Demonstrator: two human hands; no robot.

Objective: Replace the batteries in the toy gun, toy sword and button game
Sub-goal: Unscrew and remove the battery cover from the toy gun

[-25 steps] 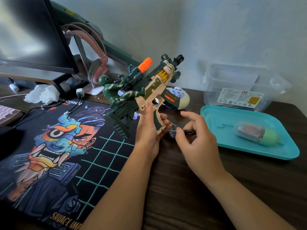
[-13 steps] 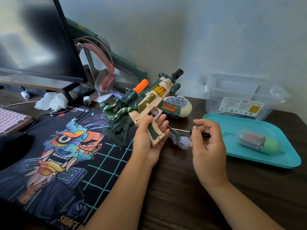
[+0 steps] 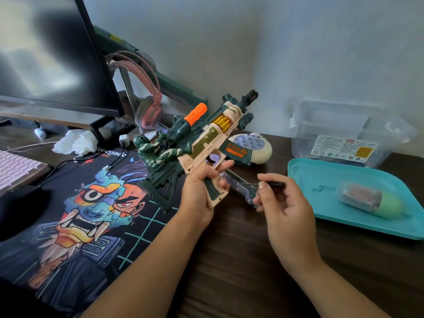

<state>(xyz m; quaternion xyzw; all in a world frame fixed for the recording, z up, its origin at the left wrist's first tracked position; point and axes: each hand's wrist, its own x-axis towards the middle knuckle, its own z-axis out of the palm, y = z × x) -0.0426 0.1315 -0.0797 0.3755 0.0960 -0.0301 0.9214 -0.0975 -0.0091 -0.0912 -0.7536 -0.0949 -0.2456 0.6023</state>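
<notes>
We find the toy gun [image 3: 206,143] held above the desk [image 3: 241,271], at the right edge of the printed mouse mat [image 3: 68,226]. Its muzzle is tilted up toward the far right and its dark green stock points to the near left.

The left hand [image 3: 202,193] grips the gun by its beige pistol grip, with the fingers curled round it and the forefinger lying out beside the trigger guard. The right hand [image 3: 282,207] pinches a small black-handled screwdriver [image 3: 273,185] between thumb and fingertips. The metal shaft points left toward the grip, and we cannot tell whether the tip touches anything.

A clear plastic part [image 3: 238,187] lies on the desk between the two hands; we cannot identify it. The button game [image 3: 254,148] lies on the desk just beyond the gun, partly hidden by the gun's magazine.

To the right we note a teal tray [image 3: 321,203] carrying a capsule-shaped container [image 3: 369,200], and beyond it a clear plastic box [image 3: 344,125] against the wall. To the far left stand a monitor [image 3: 46,53], pink headphones [image 3: 146,92] and a crumpled tissue [image 3: 75,142].
</notes>
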